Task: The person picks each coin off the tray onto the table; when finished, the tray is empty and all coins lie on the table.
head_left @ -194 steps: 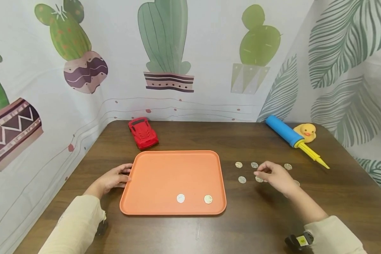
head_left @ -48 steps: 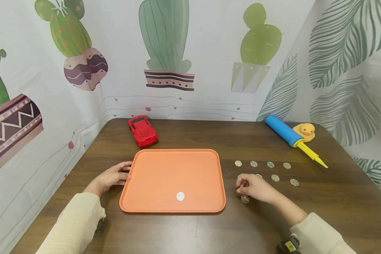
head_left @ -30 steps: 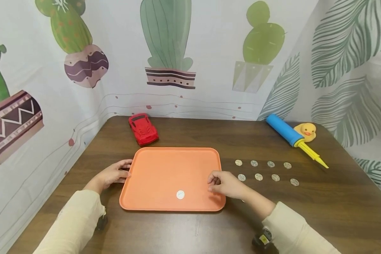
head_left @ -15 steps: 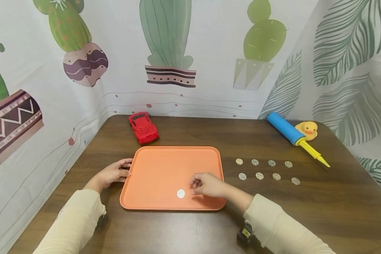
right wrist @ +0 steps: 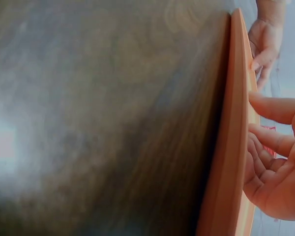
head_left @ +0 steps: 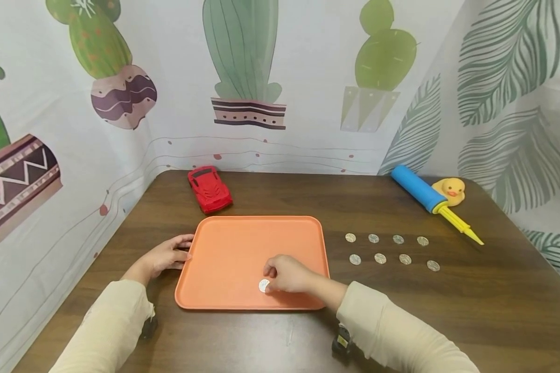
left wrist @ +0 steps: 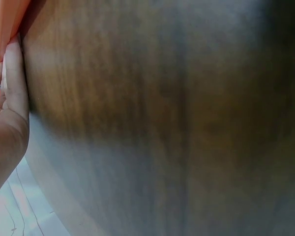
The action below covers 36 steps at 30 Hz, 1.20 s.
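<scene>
My right hand (head_left: 289, 274) reaches over the orange tray (head_left: 224, 243), thumb and index finger at a silvery coin (head_left: 263, 285). The thumb covers the coin's right edge. In the right wrist view, the thumb and index finger stand apart, and no coin can be seen there. At the tray's left rim, my left hand (head_left: 167, 255) touches the edge with fairly straight fingers. The left wrist view shows this hand (left wrist: 10, 108) against the tray's edge.
Right of the tray, several coins (head_left: 380, 258) lie in two rows on the brown table (head_left: 242, 342). A red toy car (head_left: 210, 189) sits behind the tray. A blue and yellow pump (head_left: 420, 190) lies at back right beside a yellow rubber duck (head_left: 451, 190).
My right hand has travelled left from the table onto the tray, to the silvery coin. Earlier, a second coin left the tray for the table, where my arm now hides it. The left hand stays.
</scene>
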Available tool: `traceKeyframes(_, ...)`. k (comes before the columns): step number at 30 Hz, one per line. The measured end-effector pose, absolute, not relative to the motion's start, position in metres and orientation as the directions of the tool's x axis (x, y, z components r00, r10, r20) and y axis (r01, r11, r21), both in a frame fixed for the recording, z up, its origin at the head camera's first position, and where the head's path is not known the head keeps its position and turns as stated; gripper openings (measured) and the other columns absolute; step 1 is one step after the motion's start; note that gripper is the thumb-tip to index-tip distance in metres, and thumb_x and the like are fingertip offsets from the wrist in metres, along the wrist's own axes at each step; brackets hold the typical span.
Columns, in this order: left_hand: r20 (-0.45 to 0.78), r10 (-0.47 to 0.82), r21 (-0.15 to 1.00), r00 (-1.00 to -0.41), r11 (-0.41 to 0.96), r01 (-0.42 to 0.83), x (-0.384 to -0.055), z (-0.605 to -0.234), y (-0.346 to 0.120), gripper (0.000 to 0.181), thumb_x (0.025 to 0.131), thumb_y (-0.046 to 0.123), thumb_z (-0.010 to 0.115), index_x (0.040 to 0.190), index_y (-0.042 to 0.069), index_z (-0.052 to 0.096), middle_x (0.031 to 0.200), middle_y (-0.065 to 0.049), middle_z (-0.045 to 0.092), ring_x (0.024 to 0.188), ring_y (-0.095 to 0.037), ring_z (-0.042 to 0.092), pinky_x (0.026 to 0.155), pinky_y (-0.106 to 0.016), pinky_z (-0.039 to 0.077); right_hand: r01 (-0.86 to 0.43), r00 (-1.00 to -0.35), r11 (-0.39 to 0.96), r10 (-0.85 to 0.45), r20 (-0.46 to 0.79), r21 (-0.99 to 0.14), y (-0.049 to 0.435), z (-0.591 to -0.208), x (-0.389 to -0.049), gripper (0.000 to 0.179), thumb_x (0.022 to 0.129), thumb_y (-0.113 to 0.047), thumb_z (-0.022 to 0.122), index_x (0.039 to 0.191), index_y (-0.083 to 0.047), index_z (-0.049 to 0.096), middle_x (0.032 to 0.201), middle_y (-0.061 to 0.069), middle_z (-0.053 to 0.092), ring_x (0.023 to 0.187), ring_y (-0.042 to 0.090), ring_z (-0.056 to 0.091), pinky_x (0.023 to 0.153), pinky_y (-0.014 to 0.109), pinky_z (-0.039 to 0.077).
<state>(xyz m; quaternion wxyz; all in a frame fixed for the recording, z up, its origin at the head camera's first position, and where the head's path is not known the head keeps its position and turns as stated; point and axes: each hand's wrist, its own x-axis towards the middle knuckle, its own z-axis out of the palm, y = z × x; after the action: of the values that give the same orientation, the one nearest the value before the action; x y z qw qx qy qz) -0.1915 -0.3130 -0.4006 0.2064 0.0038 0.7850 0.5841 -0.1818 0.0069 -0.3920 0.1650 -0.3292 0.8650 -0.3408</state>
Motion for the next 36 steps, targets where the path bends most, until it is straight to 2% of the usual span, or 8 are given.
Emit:
traceKeyframes(6,-0.318,0.252,0.920,-0.914,0.314,-0.234,-0.192,-0.401,-0.314,0.061,0.080,-0.002,0.050,0.131,-0.009,0.017,0.122,-0.027,0.027,0.088,-0.018,0.051,0.076,-0.037,0.046,-0.519,-0.743,0.607,-0.668,-0.033,-0.602,0.002,-0.392,-0.178,0.021,0.061,-0.010,0.072,0.070,-0.010,0.054,0.067,-0.004,0.045,0.062,0.008,0.042,0.058,0.020,0.036)
traceKeyframes(16,-0.312,0.253,0.922,-0.916,0.314,-0.227,-0.190,-0.401,-0.314,0.061,0.080,-0.002,0.050,0.131,-0.009,0.017,0.122,-0.027,0.027,0.088,-0.018,0.051,0.076,-0.037,0.046,-0.518,-0.752,0.628,-0.658,-0.041,-0.580,-0.001,-0.393,-0.177,0.019,0.064,-0.009,0.071,0.069,-0.011,0.053,0.065,-0.006,0.045,0.062,0.007,0.043,0.057,0.019,0.036)
traceKeyframes(24,-0.305,0.252,0.925,-0.918,0.309,-0.223,-0.190,-0.402,-0.315,0.061,0.080,-0.003,0.050,0.131,-0.009,0.017,0.122,-0.027,0.027,0.087,-0.018,0.051,0.075,-0.037,0.046,-0.489,-0.734,0.556,-0.678,-0.026,-0.672,-0.003,-0.393,-0.174,0.022,0.067,-0.002,0.068,0.067,-0.010,0.047,0.059,-0.007,0.045,0.056,0.004,0.041,0.054,0.018,0.036)
traceKeyframes(36,-0.297,0.265,0.930,-0.917,0.300,-0.215,-0.190,-0.401,-0.313,0.062,0.080,-0.002,0.050,0.131,-0.010,0.016,0.122,-0.028,0.027,0.088,-0.018,0.051,0.075,-0.037,0.046,-0.453,-0.718,0.472,-0.696,-0.004,-0.756,0.005,-0.391,-0.167,0.022,0.070,-0.001,0.066,0.068,-0.009,0.046,0.058,-0.007,0.044,0.056,0.004,0.042,0.052,0.018,0.037)
